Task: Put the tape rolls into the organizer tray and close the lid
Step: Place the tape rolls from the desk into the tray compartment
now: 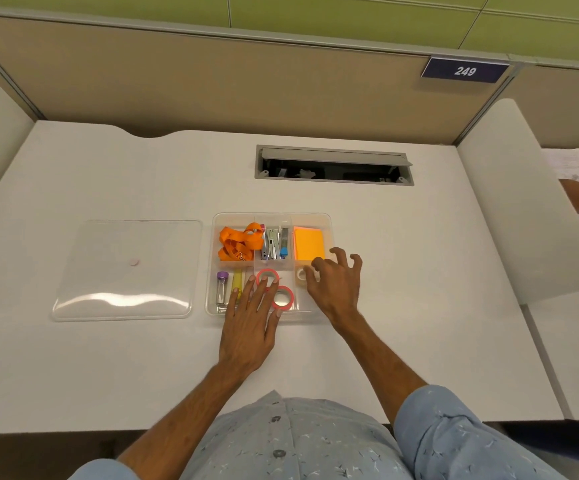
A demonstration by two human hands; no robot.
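White counter [402, 271] fills most of the frame, backed by a beige partition, and we see the clear organizer tray [326, 221] sitting at centre with its lid [125, 271] lying flat, well apart to the left of it. Our left hand [248, 327] rests over the tray's lower middle compartment, its grip open and flat, fingertips [264, 279] touching the upper of the two pink tape rolls [268, 276]; the second pink roll [283, 297] lies just below and right of it, in the same compartment. Our right hand [333, 285] hovers at the tray's lower right, fingers spread and curled, holding nothing, just beside a clear tape roll [301, 274] in the right compartment. We cannot tell whether that hand touches the roll.

All the rolls we can see appear to be inside already, so we judge the lid to be the main step left. Risk lies there: if a pink roll sits tilted against its neighbour or the divider, the lid may not seat flush. The orange lanyard [238, 242] in the upper left compartment looks bunched high and could also hold the lid up. The lid is thin and glossy, so a one-handed lift may let it flex or slip, and dragging it across could push the tray.
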